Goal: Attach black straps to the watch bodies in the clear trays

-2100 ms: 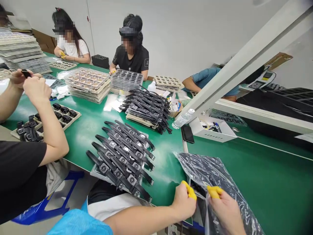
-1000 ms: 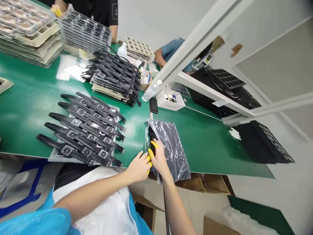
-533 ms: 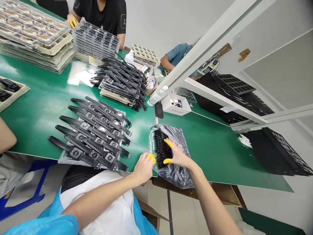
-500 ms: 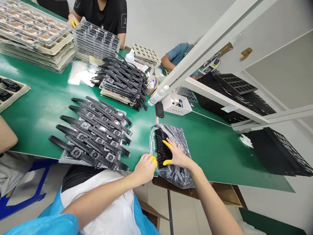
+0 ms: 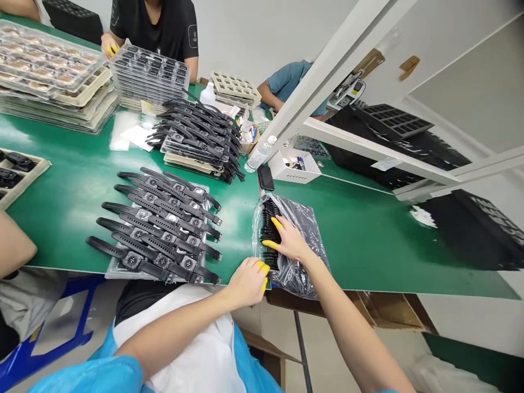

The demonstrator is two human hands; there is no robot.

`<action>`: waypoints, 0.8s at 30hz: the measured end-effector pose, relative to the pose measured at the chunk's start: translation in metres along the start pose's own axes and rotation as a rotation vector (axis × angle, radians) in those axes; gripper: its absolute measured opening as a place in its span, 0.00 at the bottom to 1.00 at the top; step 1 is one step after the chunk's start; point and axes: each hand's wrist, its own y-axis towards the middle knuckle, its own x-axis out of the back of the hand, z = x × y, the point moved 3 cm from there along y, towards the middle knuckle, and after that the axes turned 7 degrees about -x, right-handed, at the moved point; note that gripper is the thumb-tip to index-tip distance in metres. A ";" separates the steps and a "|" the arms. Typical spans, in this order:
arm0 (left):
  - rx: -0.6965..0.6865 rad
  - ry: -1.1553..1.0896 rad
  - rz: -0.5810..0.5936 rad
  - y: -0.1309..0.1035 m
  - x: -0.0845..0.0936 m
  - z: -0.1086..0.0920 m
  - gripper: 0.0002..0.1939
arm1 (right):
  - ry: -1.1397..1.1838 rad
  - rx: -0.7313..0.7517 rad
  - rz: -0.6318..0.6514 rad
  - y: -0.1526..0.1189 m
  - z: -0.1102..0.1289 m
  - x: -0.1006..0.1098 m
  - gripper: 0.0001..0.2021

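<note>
A clear plastic bag (image 5: 305,226) lies at the table's front edge, its mouth facing left. Inside is a row of thin black pieces (image 5: 269,218), packed closely together; their exact kind is unclear. My left hand (image 5: 248,281) is closed at the bag's near left corner, apparently pinching the plastic, though its fingertips are partly hidden. Over the bag's mouth, my right hand (image 5: 290,241) has thumb and forefinger spread, touching the black pieces. Yellow covers sit on fingertips of both hands. Left of them, black-strapped smartwatches (image 5: 164,229) lie in rows on a clear tray.
Behind stands a stack of trays topped with black watches (image 5: 200,134). A phone (image 5: 266,178), a clear bottle (image 5: 261,154) and a white box (image 5: 295,169) sit near a white post (image 5: 315,71). Co-workers sit across the table, near stacked trays (image 5: 49,60); another's elbow shows at left.
The view has shifted slightly. My right hand has moved a little toward the far left of the bag's mouth. My left hand stays closed at the near corner.
</note>
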 end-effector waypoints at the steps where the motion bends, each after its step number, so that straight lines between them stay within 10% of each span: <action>1: -0.006 0.008 0.007 0.000 0.000 -0.001 0.15 | 0.004 0.021 0.007 -0.001 0.001 0.001 0.54; 24: -0.110 0.107 0.031 -0.002 -0.005 -0.005 0.10 | -0.209 0.056 0.035 0.032 -0.034 -0.030 0.52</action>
